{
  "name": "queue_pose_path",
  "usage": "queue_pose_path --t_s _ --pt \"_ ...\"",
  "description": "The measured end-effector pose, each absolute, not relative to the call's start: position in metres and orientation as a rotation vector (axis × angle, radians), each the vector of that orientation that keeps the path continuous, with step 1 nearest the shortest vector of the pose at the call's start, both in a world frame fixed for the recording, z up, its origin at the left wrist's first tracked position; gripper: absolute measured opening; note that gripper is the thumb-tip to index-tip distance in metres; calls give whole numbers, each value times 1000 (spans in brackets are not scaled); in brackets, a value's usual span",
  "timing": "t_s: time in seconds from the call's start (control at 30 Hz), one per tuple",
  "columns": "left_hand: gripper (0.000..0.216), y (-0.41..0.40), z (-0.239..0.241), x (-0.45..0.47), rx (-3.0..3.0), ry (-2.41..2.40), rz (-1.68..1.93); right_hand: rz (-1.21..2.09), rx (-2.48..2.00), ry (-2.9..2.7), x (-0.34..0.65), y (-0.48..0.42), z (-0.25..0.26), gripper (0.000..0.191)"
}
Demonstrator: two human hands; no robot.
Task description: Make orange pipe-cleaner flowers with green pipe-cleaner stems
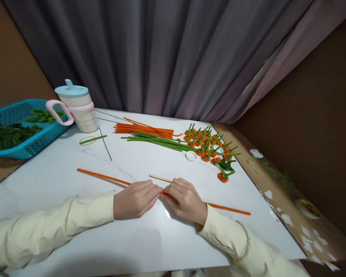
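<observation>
An orange pipe cleaner (103, 177) runs under both of my hands, its ends sticking out to the left and the right. My left hand (138, 198) is closed, fingertips pressed on it near the middle. Closed too, my right hand (186, 200) pinches the pipe cleaner close to the left fingertips. A thin pale wooden stick (160, 178) comes out from under the right fingers, pointing left. How the stick meets the pipe cleaner is hidden by the fingers.
Beyond my hands lie orange pipe cleaners (144, 130), green pipe cleaners (161, 142) and several small orange pumpkin shapes (206, 157) with green stems. A white ring (191, 156) is beside them. At left stand a tumbler (85, 115) and a blue basket (31, 148).
</observation>
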State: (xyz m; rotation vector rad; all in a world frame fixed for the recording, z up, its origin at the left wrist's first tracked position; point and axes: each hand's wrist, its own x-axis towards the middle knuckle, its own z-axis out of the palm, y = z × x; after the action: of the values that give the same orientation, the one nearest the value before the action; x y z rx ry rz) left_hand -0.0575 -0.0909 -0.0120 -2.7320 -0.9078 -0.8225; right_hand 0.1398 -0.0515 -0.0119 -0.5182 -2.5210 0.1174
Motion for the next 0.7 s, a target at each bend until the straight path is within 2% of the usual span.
queue_pose_path --t_s 0.2,0.53,0.7 --pt "17 -92 -9 -57 -2754 -927 -883 75 -494 -2545 141 -51 -13 17" --pt "19 -92 -8 -56 -2766 -962 -921 -413 -234 -2546 139 -50 -7 24" --pt "19 -91 -10 -56 -2780 -916 -851 -462 -155 -2591 140 -52 -11 26"
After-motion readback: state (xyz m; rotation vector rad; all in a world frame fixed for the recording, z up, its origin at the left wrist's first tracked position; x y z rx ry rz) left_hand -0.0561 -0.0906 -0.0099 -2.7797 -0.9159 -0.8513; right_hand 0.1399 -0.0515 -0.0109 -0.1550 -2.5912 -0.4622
